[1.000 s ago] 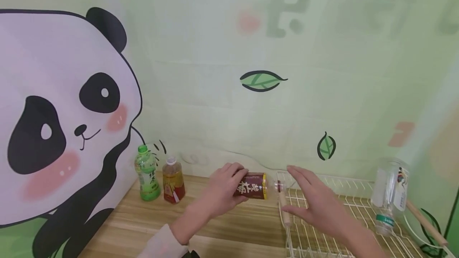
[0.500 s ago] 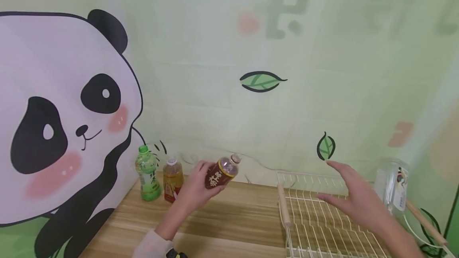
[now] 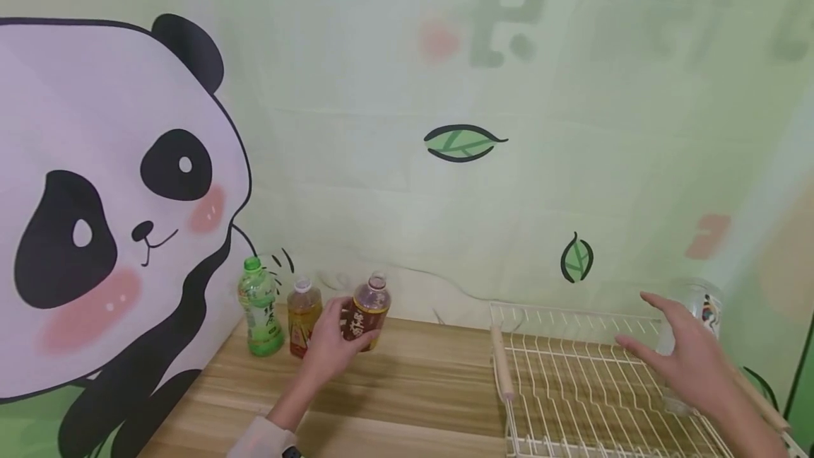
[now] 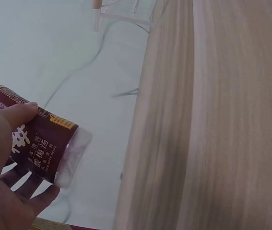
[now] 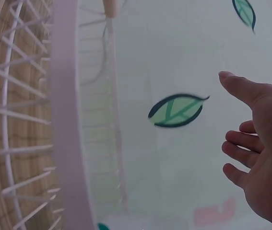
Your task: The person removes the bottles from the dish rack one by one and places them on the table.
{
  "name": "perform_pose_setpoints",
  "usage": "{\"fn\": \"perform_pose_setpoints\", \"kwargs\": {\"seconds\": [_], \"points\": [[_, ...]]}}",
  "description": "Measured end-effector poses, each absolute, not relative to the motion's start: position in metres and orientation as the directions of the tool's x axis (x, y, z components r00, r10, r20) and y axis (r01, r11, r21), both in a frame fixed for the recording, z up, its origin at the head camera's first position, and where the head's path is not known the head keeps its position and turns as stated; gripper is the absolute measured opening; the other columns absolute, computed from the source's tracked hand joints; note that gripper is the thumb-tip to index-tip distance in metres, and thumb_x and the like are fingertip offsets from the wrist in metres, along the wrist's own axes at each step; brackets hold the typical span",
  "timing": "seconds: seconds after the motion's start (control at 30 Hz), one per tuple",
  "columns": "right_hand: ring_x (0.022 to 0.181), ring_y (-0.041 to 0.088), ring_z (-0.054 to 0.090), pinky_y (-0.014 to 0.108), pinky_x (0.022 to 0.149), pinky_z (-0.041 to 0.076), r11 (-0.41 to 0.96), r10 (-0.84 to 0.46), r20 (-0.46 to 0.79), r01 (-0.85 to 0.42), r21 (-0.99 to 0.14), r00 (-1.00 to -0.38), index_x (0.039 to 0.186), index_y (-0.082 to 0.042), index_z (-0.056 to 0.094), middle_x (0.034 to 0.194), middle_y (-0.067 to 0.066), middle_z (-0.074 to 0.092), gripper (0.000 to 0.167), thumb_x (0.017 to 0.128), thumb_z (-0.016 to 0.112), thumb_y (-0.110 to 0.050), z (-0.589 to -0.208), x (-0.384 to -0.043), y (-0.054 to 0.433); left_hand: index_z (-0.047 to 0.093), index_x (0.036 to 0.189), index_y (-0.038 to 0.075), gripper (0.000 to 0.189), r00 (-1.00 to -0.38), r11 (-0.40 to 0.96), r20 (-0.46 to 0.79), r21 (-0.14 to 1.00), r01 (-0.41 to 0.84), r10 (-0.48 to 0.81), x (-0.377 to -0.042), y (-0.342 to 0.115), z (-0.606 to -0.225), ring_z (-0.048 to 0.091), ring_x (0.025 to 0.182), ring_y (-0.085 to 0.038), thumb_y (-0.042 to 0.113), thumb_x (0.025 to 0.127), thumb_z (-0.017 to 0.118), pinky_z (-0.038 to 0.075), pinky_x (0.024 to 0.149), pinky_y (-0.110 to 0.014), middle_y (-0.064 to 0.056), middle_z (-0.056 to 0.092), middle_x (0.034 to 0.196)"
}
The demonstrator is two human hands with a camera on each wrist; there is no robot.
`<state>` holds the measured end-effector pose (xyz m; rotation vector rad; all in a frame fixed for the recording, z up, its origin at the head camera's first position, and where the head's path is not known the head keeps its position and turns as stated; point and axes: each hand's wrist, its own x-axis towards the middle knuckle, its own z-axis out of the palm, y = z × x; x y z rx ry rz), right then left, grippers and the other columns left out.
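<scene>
My left hand (image 3: 333, 345) grips a plastic drink bottle (image 3: 370, 306) with a dark maroon label, fingers and thumb around its middle. The bottle is nearly upright, tilted slightly right, and in the left wrist view its clear base (image 4: 73, 158) shows beyond the hand. Just left of it stand an amber drink bottle (image 3: 304, 313) with a white cap and a green bottle (image 3: 261, 313). On the right, my right hand (image 3: 693, 362) holds nothing, its thumb and fingers spread apart above the wire rack (image 3: 572, 380). Behind that hand, a clear bottle (image 3: 709, 302) is partly hidden.
The white wire rack has wooden handles, one (image 3: 501, 366) on its left side. It sits on the wooden tabletop (image 3: 420, 380). A pale green wall hanging (image 3: 381, 196) with a panda and leaves rises behind the table.
My left hand has carried the maroon-labelled bottle left from beside the rack, turning it from lying sideways to nearly upright. My right hand has moved right, towards the clear bottle.
</scene>
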<state>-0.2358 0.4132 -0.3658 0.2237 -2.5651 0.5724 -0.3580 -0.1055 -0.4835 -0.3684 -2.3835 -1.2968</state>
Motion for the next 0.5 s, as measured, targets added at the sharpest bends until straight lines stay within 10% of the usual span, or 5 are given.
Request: {"fn": "perform_pose_setpoints", "kwargs": {"seconds": [0.5], "points": [[0.139, 0.072, 0.022, 0.087, 0.099, 0.029, 0.892, 0.177, 0.354, -0.002, -0.452, -0.918, 0.162, 0.013, 0.01, 0.157, 0.049, 0.019, 0.103, 0.103, 0.065, -0.052, -0.386, -0.24, 0.463, 0.05, 0.146, -0.002, 0.074, -0.912, 0.588, 0.409, 0.747, 0.309, -0.04, -0.356, -0.118, -0.5, 0.059, 0.13, -0.04, 0.024, 0.088, 0.089, 0.05, 0.109, -0.06, -0.021, 0.058, 0.139]]}}
